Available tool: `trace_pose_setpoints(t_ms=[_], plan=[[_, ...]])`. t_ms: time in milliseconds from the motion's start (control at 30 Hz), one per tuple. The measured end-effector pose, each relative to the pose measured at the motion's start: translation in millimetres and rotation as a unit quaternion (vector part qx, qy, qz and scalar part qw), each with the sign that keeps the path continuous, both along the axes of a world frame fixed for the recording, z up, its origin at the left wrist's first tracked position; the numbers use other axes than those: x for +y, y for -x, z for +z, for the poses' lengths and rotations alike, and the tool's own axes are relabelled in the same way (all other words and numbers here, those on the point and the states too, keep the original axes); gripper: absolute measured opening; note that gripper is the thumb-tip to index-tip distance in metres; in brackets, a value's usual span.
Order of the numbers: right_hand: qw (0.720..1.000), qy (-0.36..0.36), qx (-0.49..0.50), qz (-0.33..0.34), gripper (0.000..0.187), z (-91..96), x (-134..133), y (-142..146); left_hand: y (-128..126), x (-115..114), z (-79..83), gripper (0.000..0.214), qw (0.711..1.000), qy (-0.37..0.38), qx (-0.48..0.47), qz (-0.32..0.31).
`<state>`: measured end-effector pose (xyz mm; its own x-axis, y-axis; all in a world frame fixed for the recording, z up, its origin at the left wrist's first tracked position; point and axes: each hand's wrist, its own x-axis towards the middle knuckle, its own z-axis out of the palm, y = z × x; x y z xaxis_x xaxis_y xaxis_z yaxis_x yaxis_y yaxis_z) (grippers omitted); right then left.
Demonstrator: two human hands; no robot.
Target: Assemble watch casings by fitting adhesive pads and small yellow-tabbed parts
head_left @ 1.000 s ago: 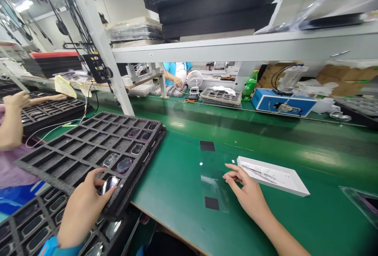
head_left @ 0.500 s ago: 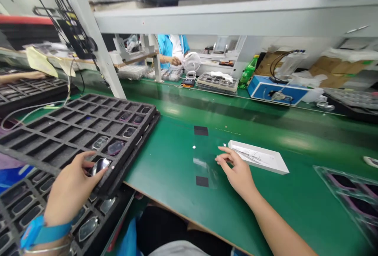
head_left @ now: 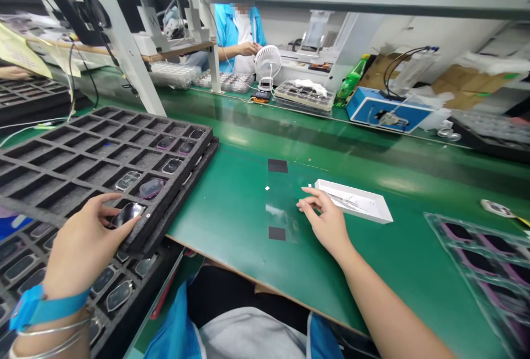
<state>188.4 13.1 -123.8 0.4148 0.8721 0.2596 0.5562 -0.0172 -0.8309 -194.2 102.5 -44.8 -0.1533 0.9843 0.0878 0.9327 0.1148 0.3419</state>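
My left hand (head_left: 85, 237) wears a blue wristband and has its thumb and fingers around the edges of a shiny, dark glass piece with rounded corners (head_left: 127, 214). That piece sits in the front right compartment of a dark foam tray (head_left: 78, 185). Beside it lie a purple-edged piece (head_left: 151, 188) and a clear one (head_left: 128, 180). My right hand (head_left: 325, 221) hovers over the green tabletop, fingers loosely bent and apart, with nothing visible in them. Just left of it is a clear film with two black patches (head_left: 277, 165). A shallow white box (head_left: 372, 207) holding tweezers (head_left: 345, 201) stands behind the right hand.
Below the foam tray, another tray (head_left: 25, 268) holds several glass pieces. Purple-edged dark pieces lie in clear plastic packing (head_left: 459, 257) at the right. A white fan (head_left: 268, 62), a blue box (head_left: 385, 109) and a green bottle (head_left: 351, 80) stand behind, near a co-worker in blue (head_left: 226, 33).
The view has tilted downward, so the bench appears higher. My left hand stays at the same glass piece, and my right hand keeps about the same place beside the film.
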Motion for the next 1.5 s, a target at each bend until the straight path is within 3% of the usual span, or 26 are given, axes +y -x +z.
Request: trace_pose_setpoints(t_ms=[367, 633, 967, 1500], plan=[[1.0, -0.01, -0.01, 0.001, 0.029, 0.3, 0, 1, 5, 1, -5.1, 0.047, 1.0, -0.008, 0.006, -0.005], [1.0, -0.015, -0.011, -0.005, 0.028, -0.1, 0, 0, 21, 11, -25.3, 0.049, 0.997, -0.06, 0.037, -0.011], [1.0, -0.007, -0.005, 0.003, 0.029, 0.1, 0, 0, 7, 4, -7.7, 0.051, 0.999, -0.027, 0.013, -0.016], [1.0, -0.001, -0.004, 0.005, 0.028, -0.4, -1, 0, 8, 5, -10.1, 0.051, 1.0, -0.031, 0.008, -0.002]])
